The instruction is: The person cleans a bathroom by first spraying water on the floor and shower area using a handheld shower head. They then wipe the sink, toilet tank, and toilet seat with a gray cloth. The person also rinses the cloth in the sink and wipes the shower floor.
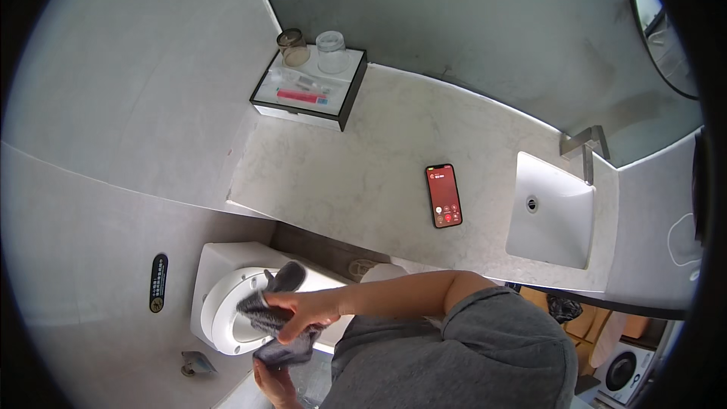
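Observation:
A dark grey cloth hangs bunched between my two hands, in front of the white toilet. My right hand, at the end of the bare arm crossing the view, grips the cloth's upper part. Below it, my left hand holds the lower edge of the cloth; its fingertips are partly covered. Behind the cloth, the white toilet seat stands raised against the tank, and the cloth hides part of its ring. Whether the cloth touches the seat I cannot tell.
Along the wall runs a stone countertop with a smartphone, a white sink and a metal faucet. In its corner a black-framed box bears two glasses and packets. A wall fixture is left of the toilet. A washing machine stands lower right.

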Available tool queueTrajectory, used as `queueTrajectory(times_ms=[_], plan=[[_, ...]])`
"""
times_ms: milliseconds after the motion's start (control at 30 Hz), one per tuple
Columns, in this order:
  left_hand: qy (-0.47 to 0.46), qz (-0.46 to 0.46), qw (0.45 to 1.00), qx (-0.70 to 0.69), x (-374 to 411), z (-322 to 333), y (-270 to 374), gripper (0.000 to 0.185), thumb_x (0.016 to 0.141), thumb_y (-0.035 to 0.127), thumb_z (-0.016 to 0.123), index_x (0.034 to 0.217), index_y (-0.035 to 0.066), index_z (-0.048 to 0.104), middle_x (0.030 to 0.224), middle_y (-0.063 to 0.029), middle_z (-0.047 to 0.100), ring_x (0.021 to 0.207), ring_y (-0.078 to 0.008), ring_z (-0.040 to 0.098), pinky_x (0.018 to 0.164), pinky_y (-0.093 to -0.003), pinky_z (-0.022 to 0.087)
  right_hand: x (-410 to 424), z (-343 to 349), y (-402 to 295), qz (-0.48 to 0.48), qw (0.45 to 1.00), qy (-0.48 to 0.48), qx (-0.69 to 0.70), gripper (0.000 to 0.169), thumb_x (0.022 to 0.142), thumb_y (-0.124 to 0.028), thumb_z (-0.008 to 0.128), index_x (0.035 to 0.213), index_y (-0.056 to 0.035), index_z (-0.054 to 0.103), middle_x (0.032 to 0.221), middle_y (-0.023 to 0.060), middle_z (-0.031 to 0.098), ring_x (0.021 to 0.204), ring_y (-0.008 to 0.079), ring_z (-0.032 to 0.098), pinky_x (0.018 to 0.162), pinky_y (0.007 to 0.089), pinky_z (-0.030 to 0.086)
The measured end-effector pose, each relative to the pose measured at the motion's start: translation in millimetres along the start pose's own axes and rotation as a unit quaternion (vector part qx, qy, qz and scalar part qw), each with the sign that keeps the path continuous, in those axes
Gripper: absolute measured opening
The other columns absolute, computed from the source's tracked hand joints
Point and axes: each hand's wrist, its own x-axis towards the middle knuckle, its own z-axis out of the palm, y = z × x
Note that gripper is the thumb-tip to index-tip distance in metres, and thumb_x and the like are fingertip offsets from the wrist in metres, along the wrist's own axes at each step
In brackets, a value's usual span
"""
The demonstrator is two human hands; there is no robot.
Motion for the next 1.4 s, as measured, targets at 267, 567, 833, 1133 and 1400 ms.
queueTrajectory(times_ms=[267,567,833,1133,1400], plan=[[0.348,0.282,0.889,0.093,12,-25,23,0.033,0.069,0.0,0.055,0.102,-0.001,0.056,0.103,-0.015,0.059,0.092,-0.0268,0.058,0.08,-0.0358,0.049,0,44,-20,-0.078,0.921,-0.285,-0.255,0.059,0.081,-0.033,0.065,0.124,-0.0029,0.04,0.112,0.011,0.051,0.095,0.0153,0.053,0.077,0.0332,0.046],[-0.126,0.225,0.907,0.334,45,83,58,0.043,0.075,0.015,0.065,0.115,0.005,0.054,0.124,-0.0152,0.047,0.106,-0.0285,0.053,0.091,-0.0352,0.041,44,-81,32,0.109,0.949,0.291,-0.056,0.042,0.081,-0.044,0.06,0.117,-0.0232,0.054,0.106,0.0087,0.062,0.097,0.023,0.059,0.084,0.043,0.045],[0.095,0.306,0.875,0.363,110,63,29,0.023,0.074,-0.001,0.064,0.098,0.002,0.061,0.1,-0.0134,0.062,0.081,-0.025,0.061,0.074,-0.0317,0.049,50,-85,34,0.077,0.984,0.07,0.145,0.048,0.084,-0.022,0.061,0.124,-0.0028,0.044,0.117,0.0125,0.053,0.104,0.021,0.054,0.084,0.0378,0.049],[0.273,0.137,0.668,0.679,182,-87,32,0.025,0.085,0.036,0.05,0.086,0.012,0.057,0.083,-0.0091,0.058,0.083,-0.0303,0.055,0.077,-0.0472,0.042,210,-89,-4,-0.171,0.812,-0.003,-0.558,0.045,0.074,-0.018,0.071,0.113,-0.0045,0.054,0.113,0.0089,0.055,0.103,0.0228,0.052,0.093,0.0335,0.04],[0.309,0.271,0.647,0.642,84,-71,-31,0.012,0.067,0.02,0.052,0.058,0.012,0.051,0.061,-0.0024,0.054,0.05,-0.0206,0.048,0.049,-0.0327,0.034,335,-145,81,0.003,0.447,0.002,-0.895,0.115,0.044,-0.049,0.08,0.135,-0.0039,0.026,0.14,0.0282,0.014,0.13,0.0444,0.015,0.098,0.0588,0.024]])
